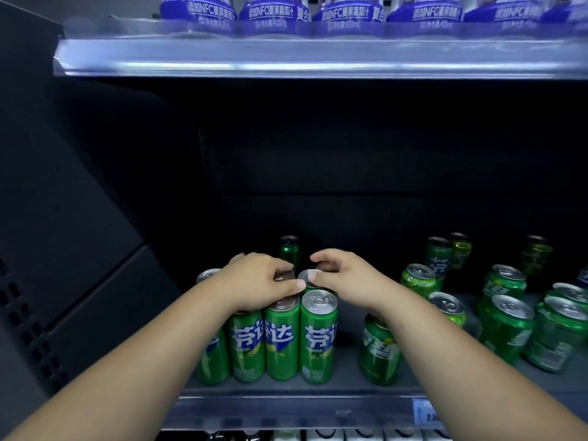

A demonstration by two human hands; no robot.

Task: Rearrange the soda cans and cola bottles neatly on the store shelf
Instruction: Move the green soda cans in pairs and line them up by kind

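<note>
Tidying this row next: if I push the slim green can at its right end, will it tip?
Likely, if pushed high: the slim green can is tall and narrow, so push low. Its round glossy wall may slip and would roll if felled. The lid looks sealed, so probably full, steadier.

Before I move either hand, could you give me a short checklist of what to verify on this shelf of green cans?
1. Grip: left hand holds the top of a slim can: ok.
2. Grip: right hand pinches the neighbouring slim can: ok.
3. The front row, four slim cans upright and side by side: ok.
4. The shorter green cans on the right, scattered unevenly: not ok.
5. The lone can at the back, apart from any row: not ok.
6. Shelf space under the hands: cannot tell, hidden.
</note>
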